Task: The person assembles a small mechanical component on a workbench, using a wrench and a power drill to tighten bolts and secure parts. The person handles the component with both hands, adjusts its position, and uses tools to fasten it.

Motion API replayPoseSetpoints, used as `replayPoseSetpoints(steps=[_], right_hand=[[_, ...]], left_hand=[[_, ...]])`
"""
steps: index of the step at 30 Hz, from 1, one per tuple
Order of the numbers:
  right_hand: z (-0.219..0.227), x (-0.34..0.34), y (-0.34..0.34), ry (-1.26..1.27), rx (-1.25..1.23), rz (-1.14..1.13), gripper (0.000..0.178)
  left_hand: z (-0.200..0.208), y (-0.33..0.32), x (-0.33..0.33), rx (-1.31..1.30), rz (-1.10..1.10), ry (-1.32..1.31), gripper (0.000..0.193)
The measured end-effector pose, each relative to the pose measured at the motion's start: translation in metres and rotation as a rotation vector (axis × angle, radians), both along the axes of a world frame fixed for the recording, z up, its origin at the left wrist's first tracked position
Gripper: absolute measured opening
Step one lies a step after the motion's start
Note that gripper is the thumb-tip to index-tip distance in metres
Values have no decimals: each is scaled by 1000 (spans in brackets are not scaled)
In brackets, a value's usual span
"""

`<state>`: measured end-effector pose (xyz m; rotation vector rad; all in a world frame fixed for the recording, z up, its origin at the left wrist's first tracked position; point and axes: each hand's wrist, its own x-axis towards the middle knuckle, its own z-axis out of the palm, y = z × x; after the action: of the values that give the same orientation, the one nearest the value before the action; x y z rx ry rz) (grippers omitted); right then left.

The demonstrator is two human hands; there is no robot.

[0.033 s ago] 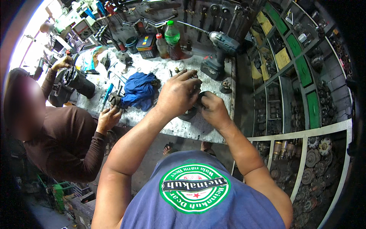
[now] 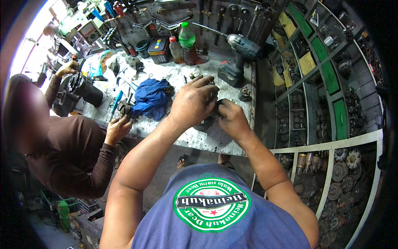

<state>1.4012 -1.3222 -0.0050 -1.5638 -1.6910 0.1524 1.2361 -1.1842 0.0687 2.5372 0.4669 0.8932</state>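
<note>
Over the right half of the workbench (image 2: 195, 139), my left hand (image 2: 192, 101) curls its fingers around a dark, greasy metal part that its palm mostly hides. Close beside it, my right hand (image 2: 234, 118) is closed, thumb and fingers pinched at a dark edge of the work; what they hold cannot be made out. Under both hands the base of a dark round metal part (image 2: 204, 125) shows on the bench. A bunched blue cloth (image 2: 150, 98) lies left of my left hand. Past my right hand stands a small dark metal piece (image 2: 245, 94).
A cordless impact wrench (image 2: 244, 47) stands at the bench's back right, near two bottles (image 2: 188, 41) and a battery-like box (image 2: 159, 50). On the left a co-worker in a brown sleeve (image 2: 105, 166) handles a dark motor-like part (image 2: 90, 92). Shelves with metal parts (image 2: 340, 170) line the right.
</note>
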Motion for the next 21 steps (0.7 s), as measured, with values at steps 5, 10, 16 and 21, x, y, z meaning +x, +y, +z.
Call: replayPoseSetpoints(steps=[5,10,16,21], right_hand=[[9,6,5,-33,19,39,22],[7,-10,10,121,20,-120,21],[5,-23,11,292,-59,-259,27],[-1,-34,9,298,48,-327,25]], left_hand=[[2,5,4,-21,9,-14,31],[2,7,4,-24,17,-16,31],[3,6,5,-54,12,-31,30],[3,6,5,-69,20,-27,31]])
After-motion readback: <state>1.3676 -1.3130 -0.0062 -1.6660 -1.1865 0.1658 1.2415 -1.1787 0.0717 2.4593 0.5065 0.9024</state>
